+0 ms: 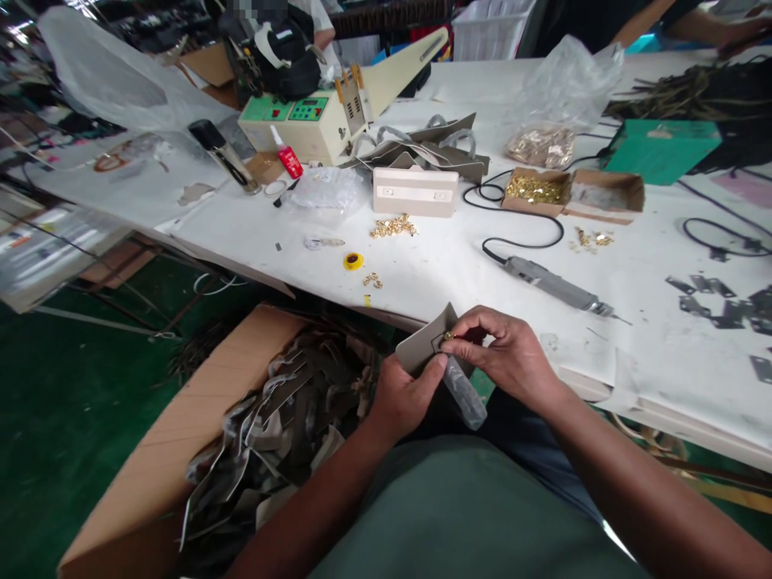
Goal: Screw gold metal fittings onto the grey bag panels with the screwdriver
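My left hand (407, 396) grips a grey-beige leather panel (420, 347) by its lower edge, thumb on its face. Between the thumb and forefinger of my right hand (503, 350) is a small gold metal piece (448, 336), held against the panel beside a dark outlined slot. A plastic-wrapped strip (464, 394) hangs below the panel. Beyond my hands on the white table lie a few gold rings (372, 281), a yellow round item (353, 261) and a heap of gold hardware (393, 226). A beige panel with two fittings (415, 193) stands behind the heap.
A grey electric screwdriver (552, 283) with a black cord lies to the right, near dark metal plates (727, 301). Boxes of gold parts (536, 189) and a green box (660, 151) stand behind. A carton (181, 418) of leather pieces is lower left. People are across the table.
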`<state>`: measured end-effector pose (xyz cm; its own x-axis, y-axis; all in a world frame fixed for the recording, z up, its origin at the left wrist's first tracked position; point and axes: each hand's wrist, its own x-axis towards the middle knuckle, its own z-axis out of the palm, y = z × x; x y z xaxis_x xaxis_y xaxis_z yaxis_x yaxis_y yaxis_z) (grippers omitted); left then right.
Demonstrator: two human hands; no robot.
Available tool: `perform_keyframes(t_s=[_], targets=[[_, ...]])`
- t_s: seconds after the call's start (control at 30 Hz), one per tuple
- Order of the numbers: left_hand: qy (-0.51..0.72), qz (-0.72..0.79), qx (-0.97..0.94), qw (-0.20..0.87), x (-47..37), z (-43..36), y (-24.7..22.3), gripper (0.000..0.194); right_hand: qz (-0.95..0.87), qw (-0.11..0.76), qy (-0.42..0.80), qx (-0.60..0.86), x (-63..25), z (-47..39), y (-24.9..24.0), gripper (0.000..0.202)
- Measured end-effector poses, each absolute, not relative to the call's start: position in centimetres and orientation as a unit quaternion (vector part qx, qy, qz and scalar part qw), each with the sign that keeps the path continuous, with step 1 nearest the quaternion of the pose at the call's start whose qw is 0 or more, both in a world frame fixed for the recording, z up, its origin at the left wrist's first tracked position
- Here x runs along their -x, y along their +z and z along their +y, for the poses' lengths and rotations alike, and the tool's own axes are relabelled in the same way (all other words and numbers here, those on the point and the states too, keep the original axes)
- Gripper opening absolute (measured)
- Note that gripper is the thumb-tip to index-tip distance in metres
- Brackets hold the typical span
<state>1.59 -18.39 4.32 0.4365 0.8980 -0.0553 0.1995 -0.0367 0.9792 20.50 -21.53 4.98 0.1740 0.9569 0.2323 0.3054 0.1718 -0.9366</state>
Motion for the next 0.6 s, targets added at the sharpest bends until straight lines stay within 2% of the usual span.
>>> perform_keyframes(t_s=[0.33,0.6], targets=[[0.313,0.423,-0.642,0.558,-2.07,-18.33,4.86,0.023,-0.558,0.507,0.314,0.578,-20.59,-22.31,5.39,0.013],[0.301,0.407,-0.665,0.549,-2.19,-18.25,4.89,0.021,-0.492,0.532,0.375,0.578,-20.11,-21.79,5.86,0.033]])
